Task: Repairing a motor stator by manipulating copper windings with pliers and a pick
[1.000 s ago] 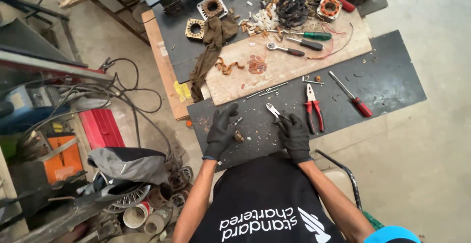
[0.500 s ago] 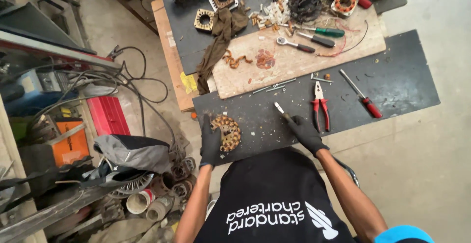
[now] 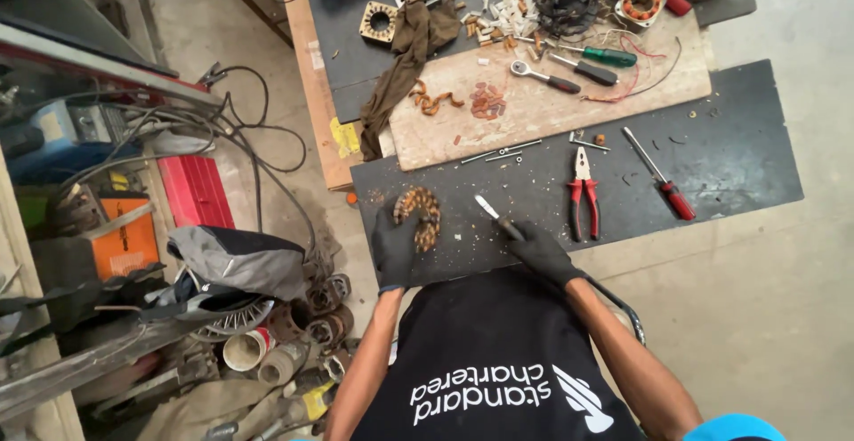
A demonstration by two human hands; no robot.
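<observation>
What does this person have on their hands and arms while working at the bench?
Both the left hand and the right hand wear dark, close-fitting work gloves that end at the wrist. The forearms are bare, with no sleeves reaching them. The top is black with white lettering.

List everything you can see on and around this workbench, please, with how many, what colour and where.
coil ring: one, brown and copper, near edge of the dark mat, in the left hand
small tool: one, pale tip, in the right hand
pliers: one, red handles, on the dark mat
screwdriver: one, red handle, right of the pliers
ratchet wrench: one, metal with a dark grip, on the wooden board
green screwdriver: one, far edge of the board
wooden board: one, pale, mid bench
rag: one, brown, draped left of the board
square cores: two, metal, far left of the bench
red case: one, on the floor at left
left hand: black glove
right hand: black glove
</observation>
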